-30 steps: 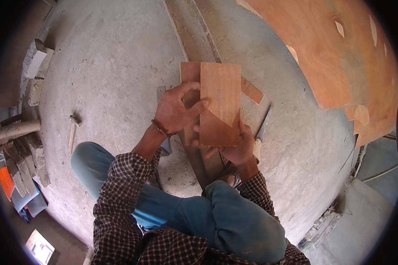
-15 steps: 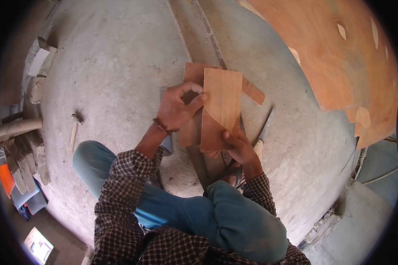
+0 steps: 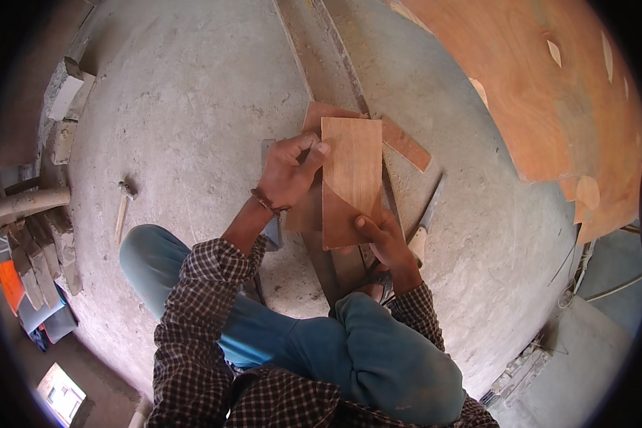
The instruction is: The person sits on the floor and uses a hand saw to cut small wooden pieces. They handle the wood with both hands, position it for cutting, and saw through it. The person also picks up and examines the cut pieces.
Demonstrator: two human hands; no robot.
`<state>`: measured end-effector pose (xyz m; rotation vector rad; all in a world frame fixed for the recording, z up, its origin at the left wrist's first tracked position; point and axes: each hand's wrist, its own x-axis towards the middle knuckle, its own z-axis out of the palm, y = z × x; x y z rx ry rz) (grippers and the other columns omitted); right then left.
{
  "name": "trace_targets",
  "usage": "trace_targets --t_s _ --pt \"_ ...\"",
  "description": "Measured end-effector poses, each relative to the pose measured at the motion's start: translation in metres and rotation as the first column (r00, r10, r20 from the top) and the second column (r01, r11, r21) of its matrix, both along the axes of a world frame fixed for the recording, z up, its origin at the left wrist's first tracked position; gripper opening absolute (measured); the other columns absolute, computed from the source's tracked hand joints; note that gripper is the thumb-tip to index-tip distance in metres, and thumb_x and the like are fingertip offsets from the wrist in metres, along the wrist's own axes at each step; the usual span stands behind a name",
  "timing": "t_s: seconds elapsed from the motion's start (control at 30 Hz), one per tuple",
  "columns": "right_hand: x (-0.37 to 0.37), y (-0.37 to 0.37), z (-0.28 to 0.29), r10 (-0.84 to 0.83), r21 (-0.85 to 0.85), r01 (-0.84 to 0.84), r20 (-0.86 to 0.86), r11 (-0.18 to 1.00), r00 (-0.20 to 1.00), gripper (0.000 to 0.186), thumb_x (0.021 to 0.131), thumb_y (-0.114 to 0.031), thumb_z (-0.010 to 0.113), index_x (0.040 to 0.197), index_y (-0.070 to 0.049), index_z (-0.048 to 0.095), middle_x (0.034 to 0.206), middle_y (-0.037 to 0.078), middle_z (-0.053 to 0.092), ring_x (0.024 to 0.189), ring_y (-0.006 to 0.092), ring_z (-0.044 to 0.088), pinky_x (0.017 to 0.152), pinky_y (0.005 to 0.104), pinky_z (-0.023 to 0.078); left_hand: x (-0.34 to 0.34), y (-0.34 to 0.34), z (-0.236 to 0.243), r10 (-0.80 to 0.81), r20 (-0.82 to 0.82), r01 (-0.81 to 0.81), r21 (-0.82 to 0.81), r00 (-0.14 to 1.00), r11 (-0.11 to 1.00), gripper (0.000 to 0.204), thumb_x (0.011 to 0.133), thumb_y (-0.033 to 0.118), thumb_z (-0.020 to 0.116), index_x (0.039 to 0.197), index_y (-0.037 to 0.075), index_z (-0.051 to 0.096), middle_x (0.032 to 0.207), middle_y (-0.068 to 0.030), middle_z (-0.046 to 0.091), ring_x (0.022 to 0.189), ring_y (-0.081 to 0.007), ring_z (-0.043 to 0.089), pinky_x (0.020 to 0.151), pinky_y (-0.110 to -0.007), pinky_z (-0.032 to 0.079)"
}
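Note:
I hold up a rectangular plywood piece (image 3: pixel 352 153) with a light face, shaded at its lower part. My right hand (image 3: pixel 389 246) grips its lower right edge, thumb on the face and fingers behind. At its upper left edge, my left hand (image 3: pixel 289 171) is closed with thumb and fingers pinched together; the fingertips are partly hidden. Behind the held piece shows a darker plywood piece (image 3: pixel 318 116), mostly covered and blurred lower down. A narrow plywood strip (image 3: pixel 409 146) lies to the right, and a handsaw (image 3: pixel 426 217) rests beside my right hand.
A hammer (image 3: pixel 123 207) lies on the concrete floor (image 3: pixel 185 107) at left. Long boards (image 3: pixel 324 57) run away from me. A large plywood sheet (image 3: pixel 506 85) spreads across the far right. Wood offcuts (image 3: pixel 39 260) and broken blocks (image 3: pixel 68 93) line the left side.
The held plywood piece has shifted slightly left and down and turned more upright. The darker piece behind it has tilted, and my left hand has moved slightly with its fingers more closed.

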<state>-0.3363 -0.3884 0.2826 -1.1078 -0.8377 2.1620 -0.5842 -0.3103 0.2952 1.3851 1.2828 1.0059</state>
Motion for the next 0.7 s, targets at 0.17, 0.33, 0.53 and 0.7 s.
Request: trace_targets --t_s 0.17,0.33,0.53,0.7 --pt "0.004 -0.009 -0.024 -0.153 -0.124 0.127 -0.221 0.984 0.963 0.046 0.106 -0.042 0.060 0.128 -0.002 0.057 0.098 0.007 0.072 0.077 0.0154 0.072 0.073 0.0342 0.061 0.004 0.002 -0.005 0.043 0.061 -0.044 0.013 0.997 0.999 0.028 0.108 0.020 0.057 0.091 0.001 0.066 0.079 -0.0078 0.065 0.072 -0.0128 0.058 0.069 -0.033 0.049" --pt "0.003 -0.012 -0.044 -0.309 -0.305 0.160 -0.539 0.939 0.784 0.045 0.107 -0.058 0.047 0.106 -0.014 0.057 0.064 -0.004 0.056 0.053 0.0103 0.054 0.066 0.0338 0.055 0.002 0.005 0.003 0.104 -0.150 -0.093 0.081 0.983 0.992 0.024 0.106 0.016 0.056 0.092 0.000 0.066 0.083 -0.0134 0.068 0.072 -0.0231 0.065 0.072 -0.035 0.052" --pt "0.002 -0.006 -0.048 -0.361 -0.345 0.167 -0.639 0.924 0.679 0.046 0.109 -0.059 0.042 0.101 -0.015 0.056 0.057 -0.006 0.048 0.051 0.0106 0.050 0.066 0.0341 0.054 0.000 0.012 -0.002 0.165 -0.174 -0.129 0.200 0.971 0.971 0.019 0.104 0.008 0.053 0.121 0.003 0.060 0.108 -0.0167 0.069 0.094 -0.0243 0.071 0.082 -0.036 0.054" --pt "-0.001 -0.003 -0.042 -0.261 -0.045 0.273 0.179 0.961 0.949 0.046 0.108 -0.050 0.054 0.101 -0.005 0.063 0.059 0.000 0.057 0.050 0.0140 0.056 0.060 0.0349 0.052 0.002 0.016 -0.013 0.374 0.139 -0.391 0.130 0.917 0.911 0.039 0.103 0.005 0.053 0.142 0.001 0.051 0.114 -0.0076 0.068 0.100 -0.0140 0.066 0.085 -0.029 0.053"
